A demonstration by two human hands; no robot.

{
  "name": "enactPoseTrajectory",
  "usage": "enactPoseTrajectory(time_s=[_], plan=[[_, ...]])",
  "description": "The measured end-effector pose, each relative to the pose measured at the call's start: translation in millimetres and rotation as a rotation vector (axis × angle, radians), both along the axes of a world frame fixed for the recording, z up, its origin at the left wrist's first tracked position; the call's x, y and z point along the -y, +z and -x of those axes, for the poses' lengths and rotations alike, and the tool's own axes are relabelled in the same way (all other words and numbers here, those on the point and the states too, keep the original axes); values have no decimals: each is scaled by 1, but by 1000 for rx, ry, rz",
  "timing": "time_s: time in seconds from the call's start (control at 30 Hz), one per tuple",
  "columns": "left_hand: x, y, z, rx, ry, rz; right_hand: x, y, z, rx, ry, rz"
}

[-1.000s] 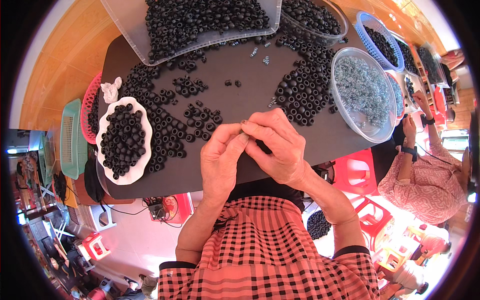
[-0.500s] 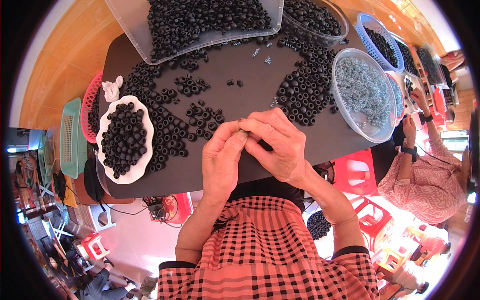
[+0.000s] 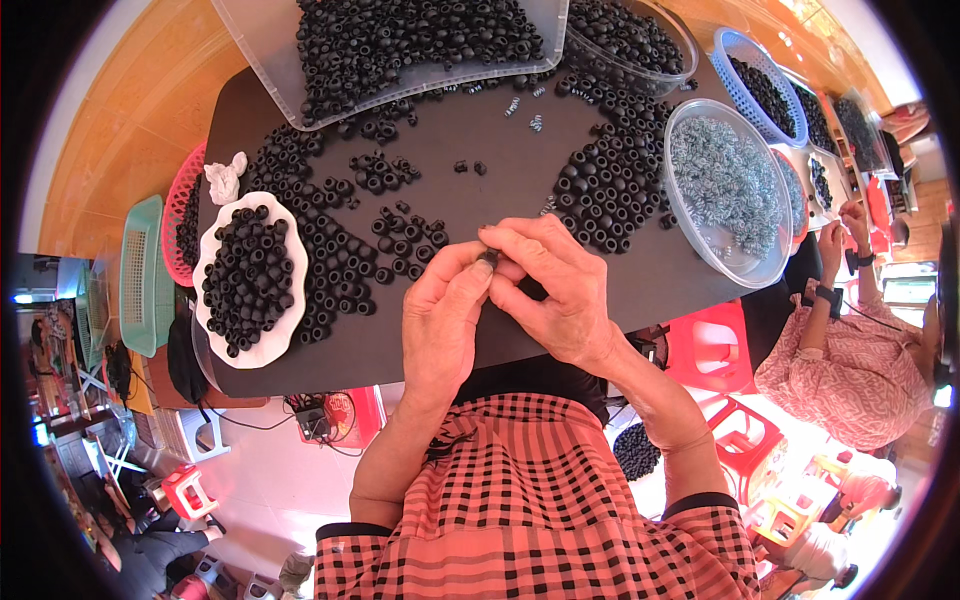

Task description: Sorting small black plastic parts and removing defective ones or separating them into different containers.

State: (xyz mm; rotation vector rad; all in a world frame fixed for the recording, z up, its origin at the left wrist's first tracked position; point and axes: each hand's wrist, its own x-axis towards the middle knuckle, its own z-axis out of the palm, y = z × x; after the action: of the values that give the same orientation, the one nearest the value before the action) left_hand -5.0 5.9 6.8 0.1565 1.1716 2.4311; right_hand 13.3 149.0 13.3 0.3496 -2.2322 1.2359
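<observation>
Over the near edge of the dark table, my left hand [image 3: 442, 310] pinches a small black cord lock [image 3: 488, 257] between thumb and forefinger. My right hand [image 3: 555, 290] meets it from the other side, fingers curled against the same piece and thumb close below. The fingers partly hide the cord lock. Left of my hands lie small black plastic parts [image 3: 402, 240] in loose clusters. A larger spread of black barrel-shaped parts [image 3: 600, 190] lies to the right. Small metal springs [image 3: 728, 175] fill a clear round tub [image 3: 683, 215] at the right edge.
A white scalloped plate [image 3: 285, 330] heaped with black pieces stands at left, near a crumpled tissue [image 3: 225, 177]. A large clear bin [image 3: 262, 70] of black parts lies at the far side, beside a round tub [image 3: 690, 62]. A co-worker [image 3: 850, 370] sits at right.
My right forefinger has lifted slightly, so more of the black cord lock shows. My left hand has barely moved. The co-worker's hands have come closer together.
</observation>
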Motion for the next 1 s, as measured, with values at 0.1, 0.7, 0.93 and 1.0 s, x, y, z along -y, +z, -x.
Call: enactPoseTrajectory(time_s=[0.1,0.7,0.93,1.0], plan=[[1,1,1,14,-11,-9,0,-2,0,-42,-10,-58],[8,-3,10,59,-129,-81,3,-2,2,-81,-39,-89],[8,2,7,38,-140,-56,1,-1,1,-127,-38,-154],[6,-5,7,44,-136,-55,3,-1,0,-160,-43,-185]])
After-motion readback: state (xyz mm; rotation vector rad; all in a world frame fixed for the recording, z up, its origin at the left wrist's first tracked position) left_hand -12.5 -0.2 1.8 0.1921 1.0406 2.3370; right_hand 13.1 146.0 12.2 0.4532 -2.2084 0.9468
